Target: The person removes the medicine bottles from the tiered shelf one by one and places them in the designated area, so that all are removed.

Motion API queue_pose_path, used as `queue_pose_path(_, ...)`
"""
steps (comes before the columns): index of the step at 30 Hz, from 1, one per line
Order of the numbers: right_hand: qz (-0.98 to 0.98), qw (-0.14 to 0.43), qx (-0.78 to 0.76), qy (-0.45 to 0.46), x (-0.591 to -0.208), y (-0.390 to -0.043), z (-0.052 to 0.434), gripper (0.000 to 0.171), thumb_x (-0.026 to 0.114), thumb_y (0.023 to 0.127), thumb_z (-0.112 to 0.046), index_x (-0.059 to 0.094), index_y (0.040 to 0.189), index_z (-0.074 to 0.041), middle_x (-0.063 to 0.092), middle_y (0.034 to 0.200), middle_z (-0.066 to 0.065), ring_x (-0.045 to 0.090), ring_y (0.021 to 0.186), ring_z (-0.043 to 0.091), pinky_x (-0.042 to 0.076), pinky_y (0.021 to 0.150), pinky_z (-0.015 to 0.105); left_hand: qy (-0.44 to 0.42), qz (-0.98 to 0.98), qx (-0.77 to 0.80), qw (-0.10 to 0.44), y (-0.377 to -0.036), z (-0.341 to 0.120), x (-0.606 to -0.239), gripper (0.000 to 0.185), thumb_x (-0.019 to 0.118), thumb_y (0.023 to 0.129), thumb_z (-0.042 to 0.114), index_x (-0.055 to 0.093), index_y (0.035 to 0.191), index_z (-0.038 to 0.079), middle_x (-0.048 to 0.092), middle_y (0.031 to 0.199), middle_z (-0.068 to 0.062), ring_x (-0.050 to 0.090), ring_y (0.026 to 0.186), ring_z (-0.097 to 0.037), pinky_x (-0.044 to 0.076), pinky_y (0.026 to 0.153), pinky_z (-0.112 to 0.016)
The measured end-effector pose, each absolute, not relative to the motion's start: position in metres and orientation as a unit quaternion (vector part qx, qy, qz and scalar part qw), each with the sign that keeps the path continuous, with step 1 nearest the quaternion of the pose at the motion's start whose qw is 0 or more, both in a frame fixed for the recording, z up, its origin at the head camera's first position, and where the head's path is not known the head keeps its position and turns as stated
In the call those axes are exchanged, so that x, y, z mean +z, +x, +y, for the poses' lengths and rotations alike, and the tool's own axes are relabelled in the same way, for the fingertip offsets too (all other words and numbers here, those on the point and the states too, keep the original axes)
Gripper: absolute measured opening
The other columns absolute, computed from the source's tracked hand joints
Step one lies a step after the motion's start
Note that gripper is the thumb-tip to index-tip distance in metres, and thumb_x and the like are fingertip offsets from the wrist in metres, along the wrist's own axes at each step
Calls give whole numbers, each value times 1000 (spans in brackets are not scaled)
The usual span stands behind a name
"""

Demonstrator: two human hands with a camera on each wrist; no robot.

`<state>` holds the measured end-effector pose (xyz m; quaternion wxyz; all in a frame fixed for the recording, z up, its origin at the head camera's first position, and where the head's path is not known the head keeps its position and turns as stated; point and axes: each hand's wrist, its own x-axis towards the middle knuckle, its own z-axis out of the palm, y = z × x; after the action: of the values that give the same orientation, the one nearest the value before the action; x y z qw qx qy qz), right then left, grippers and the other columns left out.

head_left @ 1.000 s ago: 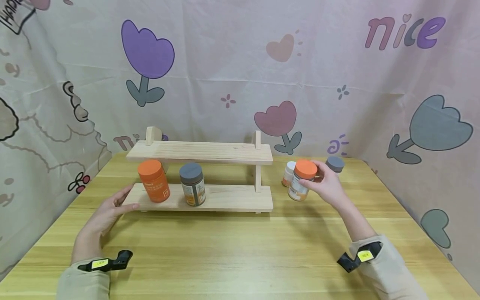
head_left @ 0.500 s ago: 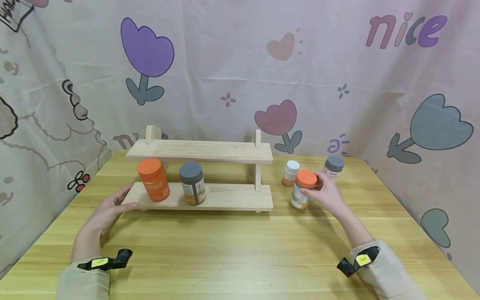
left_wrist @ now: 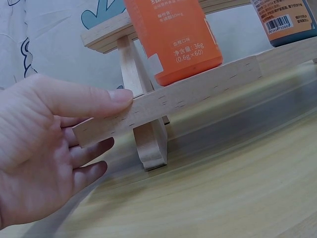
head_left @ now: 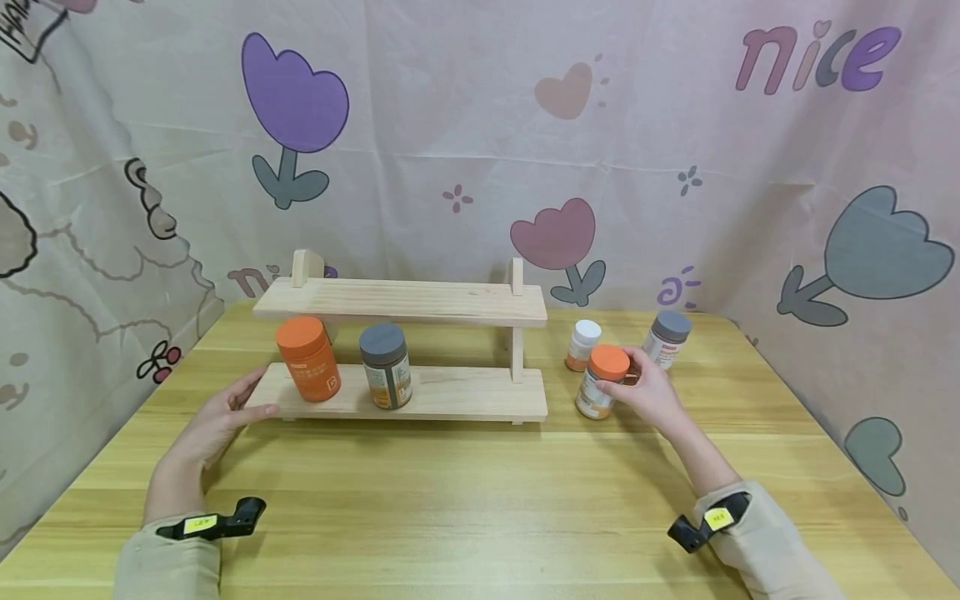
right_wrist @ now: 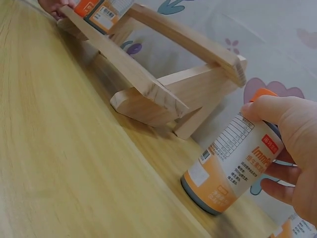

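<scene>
My right hand (head_left: 636,382) grips a white-and-orange bottle with an orange lid (head_left: 597,382) just right of the wooden two-tier shelf (head_left: 465,304). In the right wrist view the bottle (right_wrist: 230,168) leans, its base at the tabletop, with my fingers (right_wrist: 290,121) round its top. My left hand (head_left: 217,417) rests at the left end of the lower board; its thumb (left_wrist: 99,99) lies straight on the board's edge (left_wrist: 198,89), fingers straight below. An all-orange bottle (head_left: 307,358) and a grey-lidded bottle (head_left: 385,365) stand on the lower board.
A small white-lidded bottle (head_left: 582,344) and a grey-lidded bottle (head_left: 667,337) stand on the table behind my right hand. The wooden table (head_left: 465,500) is hemmed in by a patterned cloth backdrop (head_left: 450,125) at the back and both sides.
My right hand has brought the orange-lidded bottle down from a raised, tilted hold to the tabletop and slightly left. The left hand and shelf have not moved.
</scene>
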<state>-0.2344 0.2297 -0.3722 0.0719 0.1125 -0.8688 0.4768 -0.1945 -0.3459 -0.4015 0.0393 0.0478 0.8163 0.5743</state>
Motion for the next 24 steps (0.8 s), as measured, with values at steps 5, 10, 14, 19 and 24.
queue_pose_path(5, -867, 64, 480, 120, -374, -237, 232, 61, 73, 80, -10, 41, 130, 5, 53, 124, 24, 51, 111, 33, 47, 90, 39, 61, 817, 573, 28, -193, -347, -402, 80, 58, 92, 15, 2, 146, -3, -6, 150, -25, -6, 136, -38, 9, 109, -18)
queue_pose_path(10, -862, 55, 490, 122, -370, -235, 234, 63, 71, 81, -12, 38, 131, 7, 50, 126, 25, 49, 113, 33, 45, 90, 37, 54, 819, 571, 31, -192, -346, -401, 81, 59, 91, 17, 3, 146, -3, -6, 150, -25, -6, 136, -39, 9, 111, -21)
queue_pose_path(14, -854, 57, 503, 123, -362, -234, 236, 64, 69, 83, -10, 35, 134, 10, 46, 128, 28, 47, 115, 35, 46, 92, 33, 52, 817, 573, 34, -193, -346, -401, 81, 59, 92, 16, 2, 147, -1, -6, 150, -25, -5, 136, -40, 2, 112, -44)
queue_pose_path(19, -847, 73, 506, 143, -349, -233, 237, 59, 66, 85, -7, 35, 132, 11, 47, 127, 29, 48, 113, 34, 46, 92, 28, 48, 818, 571, 36, -194, -346, -402, 81, 58, 92, 14, 1, 147, 0, -6, 150, -25, -6, 136, -40, 0, 110, -50)
queue_pose_path(24, -842, 106, 504, 161, -332, -231, 232, 56, 66, 86, -8, 38, 132, 9, 52, 125, 26, 49, 113, 33, 43, 96, 32, 49, 816, 575, 35, -194, -345, -401, 81, 58, 92, 15, 1, 147, 0, -6, 150, -24, -5, 136, -40, 2, 111, -46)
